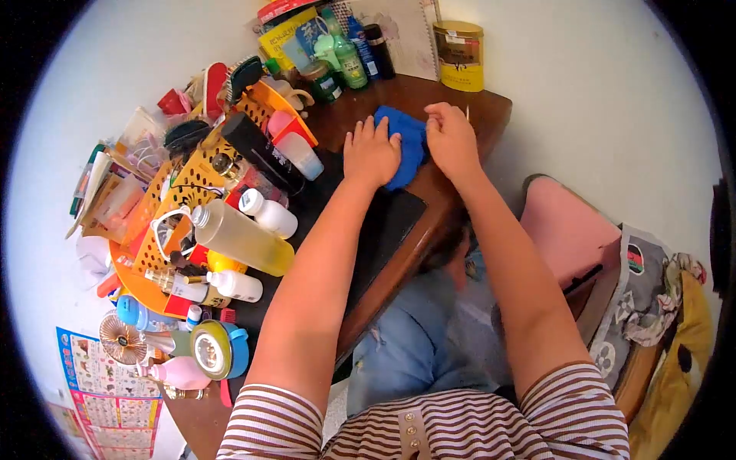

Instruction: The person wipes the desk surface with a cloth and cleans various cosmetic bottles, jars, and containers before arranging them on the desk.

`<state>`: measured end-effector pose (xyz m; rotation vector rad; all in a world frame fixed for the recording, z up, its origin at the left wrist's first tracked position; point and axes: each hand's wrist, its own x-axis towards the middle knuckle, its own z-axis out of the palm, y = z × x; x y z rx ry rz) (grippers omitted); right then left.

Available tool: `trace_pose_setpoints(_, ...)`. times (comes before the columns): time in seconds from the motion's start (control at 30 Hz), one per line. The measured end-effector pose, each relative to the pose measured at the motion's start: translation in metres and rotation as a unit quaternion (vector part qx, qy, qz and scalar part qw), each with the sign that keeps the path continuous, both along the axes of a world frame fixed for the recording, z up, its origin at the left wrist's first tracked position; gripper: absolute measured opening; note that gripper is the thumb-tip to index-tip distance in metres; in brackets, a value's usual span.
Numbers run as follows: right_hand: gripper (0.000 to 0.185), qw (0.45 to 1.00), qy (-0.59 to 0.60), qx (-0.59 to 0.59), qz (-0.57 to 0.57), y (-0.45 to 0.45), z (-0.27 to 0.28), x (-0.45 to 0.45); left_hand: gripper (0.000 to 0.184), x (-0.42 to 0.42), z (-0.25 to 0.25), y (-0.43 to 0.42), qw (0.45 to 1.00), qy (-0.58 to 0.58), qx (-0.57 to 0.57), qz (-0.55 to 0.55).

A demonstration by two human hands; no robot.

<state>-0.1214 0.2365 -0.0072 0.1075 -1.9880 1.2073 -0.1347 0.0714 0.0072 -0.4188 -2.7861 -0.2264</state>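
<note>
A folded blue cloth lies on the dark brown wooden desk, near its far right corner. My left hand rests palm down with its fingers spread, its thumb side over the cloth's left edge. At the cloth's right edge is my right hand, its fingers curled in and closed against the fabric. How much of the cloth those fingers hold is hidden.
Bottles, including a clear one with yellow liquid, and orange baskets crowd the desk's left side. Jars, a green bottle and a yellow tin stand at the back. A pink chair back is at right.
</note>
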Motion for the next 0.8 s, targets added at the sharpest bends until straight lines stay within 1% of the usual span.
trace_pose_setpoints(0.07,0.018,1.0,0.001,0.012,-0.002,-0.002,0.0,0.0,0.057,-0.001,-0.002,0.001,1.0,0.004,-0.001,0.003)
trace_pose_setpoints(0.13,0.019,0.998,0.028,0.045,-0.024,-0.004,-0.001,-0.002,0.058,0.003,0.002,0.001,1.0,-0.007,-0.007,0.006)
trace_pose_setpoints(0.17,0.019,0.998,0.033,0.043,-0.025,-0.004,0.0,-0.002,0.058,0.006,0.004,0.001,1.0,-0.002,-0.008,0.005)
trace_pose_setpoints(0.23,0.019,0.998,0.027,-0.063,-0.006,0.0,0.0,-0.002,0.059,0.016,0.005,0.001,0.999,-0.04,-0.014,0.012)
trace_pose_setpoints(0.33,0.017,0.994,0.033,-0.101,-0.04,0.004,0.0,0.0,0.059,0.044,0.002,-0.001,1.0,-0.019,-0.015,-0.009)
trace_pose_setpoints(0.37,0.017,0.993,0.036,-0.105,-0.038,0.003,0.001,0.002,0.06,0.057,0.005,-0.002,0.999,-0.032,-0.02,-0.017)
trace_pose_setpoints(0.43,0.016,0.997,0.002,-0.081,0.001,0.001,0.005,0.007,0.06,0.081,0.008,-0.006,0.999,-0.032,-0.034,-0.027)
trace_pose_setpoints(0.63,0.015,0.998,0.003,-0.066,0.024,-0.001,0.006,0.013,0.063,0.156,0.011,-0.017,0.996,-0.041,-0.063,-0.055)
trace_pose_setpoints(0.73,0.014,0.996,-0.001,-0.078,0.048,0.002,0.003,0.008,0.063,0.156,0.009,-0.02,0.995,-0.043,-0.062,-0.059)
trace_pose_setpoints(0.8,0.016,0.996,-0.012,-0.077,0.051,-0.001,0.004,0.011,0.063,0.14,0.008,-0.015,0.998,-0.034,-0.045,-0.033)
